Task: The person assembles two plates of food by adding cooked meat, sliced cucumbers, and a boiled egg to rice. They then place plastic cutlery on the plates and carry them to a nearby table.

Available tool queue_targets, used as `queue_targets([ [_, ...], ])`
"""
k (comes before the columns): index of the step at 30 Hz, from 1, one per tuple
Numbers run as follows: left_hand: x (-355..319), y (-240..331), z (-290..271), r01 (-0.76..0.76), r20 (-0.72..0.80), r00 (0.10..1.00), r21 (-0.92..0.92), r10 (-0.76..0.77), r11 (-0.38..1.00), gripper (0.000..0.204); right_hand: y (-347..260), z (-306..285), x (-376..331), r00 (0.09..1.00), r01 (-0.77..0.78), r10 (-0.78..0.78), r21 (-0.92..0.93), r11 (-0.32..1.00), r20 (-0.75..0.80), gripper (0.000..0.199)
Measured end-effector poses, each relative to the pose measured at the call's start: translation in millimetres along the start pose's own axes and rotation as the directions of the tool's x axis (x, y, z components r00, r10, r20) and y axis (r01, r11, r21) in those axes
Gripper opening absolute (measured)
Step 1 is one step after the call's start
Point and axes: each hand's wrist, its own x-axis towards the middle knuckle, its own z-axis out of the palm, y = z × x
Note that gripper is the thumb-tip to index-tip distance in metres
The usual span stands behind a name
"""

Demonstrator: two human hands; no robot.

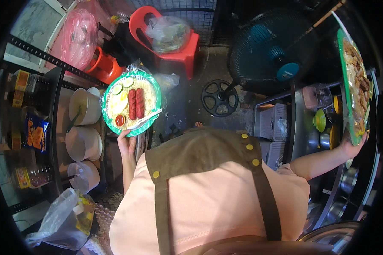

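Left hand (pixel 126 142) grips green plate (pixel 107 121) of rice, sausages; right hand (pixel 352 144) grips food tray (pixel 342 55).

Fisheye view, heavy barrel distortion: straight shelf rails bow outward, and a black vignette rings the whole frame, eating the corners.

Light is uneven daylight, soft, no hard shadows. Brightest patch sits just above the left hand (pixel 127 142), where the green plate (pixel 131 103) is well lit and sharp, colours saturated.

The zone around the right hand (pixel 354 143) is dimmer; the second plate (pixel 354 85) stretches and smears along the rim, detail soft.

Between the hands the concrete floor (pixel 191 100) reads grey and flat. The shelves below the right hand fall into deep shadow, with faint gleams on metal bowls (pixel 347 180). The peach shirt (pixel 212 204) in the foreground is slightly soft.
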Motion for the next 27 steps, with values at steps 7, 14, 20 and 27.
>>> queue_targets([
  [7, 143, 29, 73, 0.027, 0.063, 0.998, -0.017, -0.026, 0.999, 0.055, 43, -11, 87, 0.948, 0.174, -0.196, -0.109, 0.979, -0.251, 0.044],
  [14, 326, 54, 149, 0.13, 0.226, 0.965, 0.04, -0.136, 0.991, 0.053, 73, -17, 143, 0.925, 0.294, -0.33, -0.197, 0.935, -0.188, 0.057],
  [20, 480, 102, 237, 0.264, 0.319, 0.89, 0.223, -0.326, 0.938, 0.056, 184, 36, 151, 0.749, 0.457, -0.586, -0.4, 0.795, -0.309, 0.05],
  [27, 614, 96, 347, 0.365, 0.338, 0.805, 0.367, -0.488, 0.856, 0.056, 303, 129, 232, 0.22, 0.543, -0.837, -0.651, 0.531, -0.5, 0.044],
])
